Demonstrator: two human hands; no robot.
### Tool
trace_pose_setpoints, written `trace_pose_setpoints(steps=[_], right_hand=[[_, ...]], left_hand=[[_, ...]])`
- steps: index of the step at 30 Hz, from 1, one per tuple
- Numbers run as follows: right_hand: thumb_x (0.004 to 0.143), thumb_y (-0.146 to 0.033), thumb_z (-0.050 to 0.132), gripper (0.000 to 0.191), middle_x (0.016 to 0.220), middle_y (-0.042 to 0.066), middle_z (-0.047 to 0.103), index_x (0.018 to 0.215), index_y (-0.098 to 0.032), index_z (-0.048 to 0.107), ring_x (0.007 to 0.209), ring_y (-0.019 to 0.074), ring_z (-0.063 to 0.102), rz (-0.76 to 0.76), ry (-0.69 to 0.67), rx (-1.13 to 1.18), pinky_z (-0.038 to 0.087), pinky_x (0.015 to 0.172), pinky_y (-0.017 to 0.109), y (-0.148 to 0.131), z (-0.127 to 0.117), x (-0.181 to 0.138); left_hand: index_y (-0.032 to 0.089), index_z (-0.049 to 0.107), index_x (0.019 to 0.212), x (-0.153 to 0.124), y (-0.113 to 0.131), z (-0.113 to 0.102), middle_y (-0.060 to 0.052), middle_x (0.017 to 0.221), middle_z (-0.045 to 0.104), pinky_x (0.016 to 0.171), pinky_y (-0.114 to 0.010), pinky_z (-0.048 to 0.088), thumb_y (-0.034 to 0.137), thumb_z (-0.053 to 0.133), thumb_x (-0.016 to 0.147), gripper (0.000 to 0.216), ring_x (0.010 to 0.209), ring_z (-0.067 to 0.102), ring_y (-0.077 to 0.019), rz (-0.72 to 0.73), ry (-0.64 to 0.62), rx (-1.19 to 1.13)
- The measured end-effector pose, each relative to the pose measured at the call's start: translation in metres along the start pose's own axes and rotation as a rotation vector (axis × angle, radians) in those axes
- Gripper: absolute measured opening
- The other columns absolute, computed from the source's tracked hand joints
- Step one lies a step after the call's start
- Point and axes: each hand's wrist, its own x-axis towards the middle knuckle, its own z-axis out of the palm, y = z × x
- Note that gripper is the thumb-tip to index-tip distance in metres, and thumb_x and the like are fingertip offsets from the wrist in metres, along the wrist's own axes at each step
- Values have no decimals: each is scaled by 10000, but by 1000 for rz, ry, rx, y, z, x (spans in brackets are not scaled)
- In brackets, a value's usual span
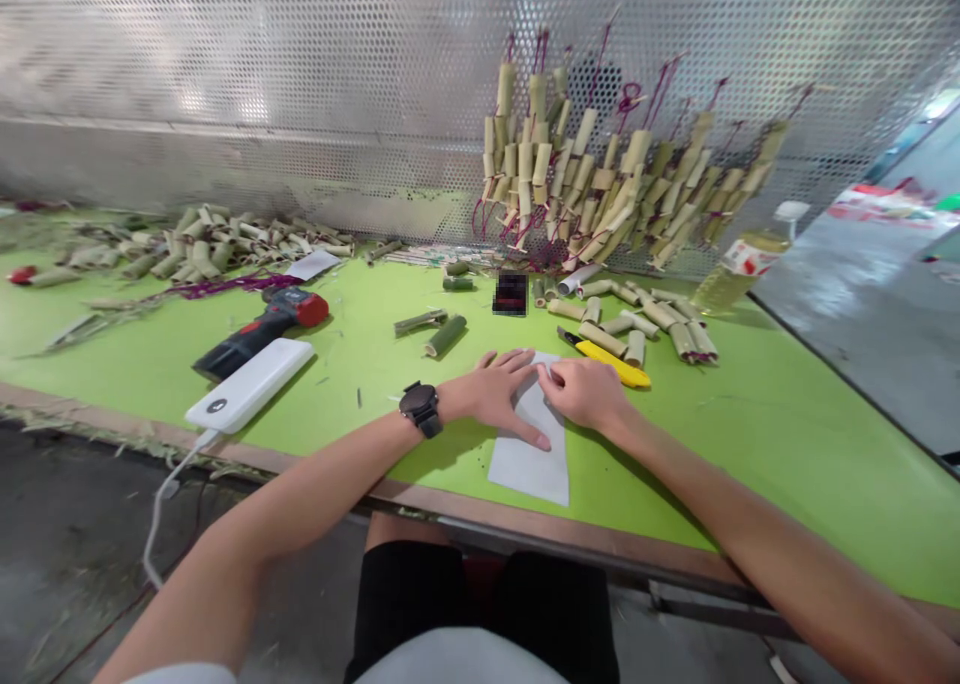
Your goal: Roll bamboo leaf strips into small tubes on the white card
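A white sheet of paper (534, 472) lies on the green tabletop in front of me. My left hand (495, 396) rests flat across its upper left part, fingers stretched and thumb spread out over the sheet. At the upper right edge of the same sheet sits my right hand (586, 392). Its fingers are curled in and the thumb side touches the paper; what they hold, if anything, is hidden. Just beyond the right hand is a yellow utility knife (611, 362) with its dark tip pointing left.
Cut bamboo pieces (660, 314) lie at the right, with a bigger pile (202, 244) at back left. Strung bamboo bundles (592, 174) lean on the perforated metal panel (337, 84). A cordless drill (262, 332), white power bank (251, 384) and oil bottle (739, 264) stand around.
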Motion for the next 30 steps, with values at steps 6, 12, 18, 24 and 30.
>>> trace_pose_setpoints(steps=[6, 12, 18, 24, 30], right_hand=[[1006, -455, 397, 488, 696, 56, 679, 633, -204, 586, 626, 157, 508, -7, 9, -5, 193, 577, 323, -2, 1, -2], [1012, -429, 385, 484, 727, 61, 693, 656, -202, 622, 641, 162, 522, -11, 29, -15, 200, 580, 325, 1, 4, 0], [1022, -423, 380, 483, 717, 71, 682, 686, -194, 641, 636, 163, 524, -69, 56, 9, 217, 582, 322, 2, 7, -1], [1019, -398, 385, 478, 738, 68, 699, 658, -197, 624, 642, 162, 526, -24, 42, -11, 214, 584, 322, 2, 5, 2], [1030, -417, 374, 488, 728, 62, 696, 691, -196, 648, 651, 164, 539, -54, 14, -12, 222, 582, 317, 1, 3, 0]], left_hand=[[221, 133, 1700, 0, -1, 1, -120, 1764, 26, 1293, -612, 6, 1022, 573, 654, 1389, 1627, 12, -405, -1, -13, 0], [200, 134, 1699, 1, -2, 1, -143, 1761, 37, 1294, -606, 12, 1034, 559, 645, 1409, 1627, 14, -403, 3, 0, 11], [224, 157, 1697, 1, -2, 2, -135, 1761, 51, 1292, -609, 22, 1031, 572, 637, 1395, 1625, 29, -412, 6, 2, -3], [217, 117, 1702, 0, -2, 2, -133, 1763, 38, 1294, -600, 19, 1043, 530, 658, 1394, 1626, 14, -410, 4, 12, 5], [189, 140, 1698, 0, -1, 1, -136, 1763, 44, 1296, -599, 19, 1028, 557, 655, 1402, 1625, 23, -410, 2, -5, 10]])
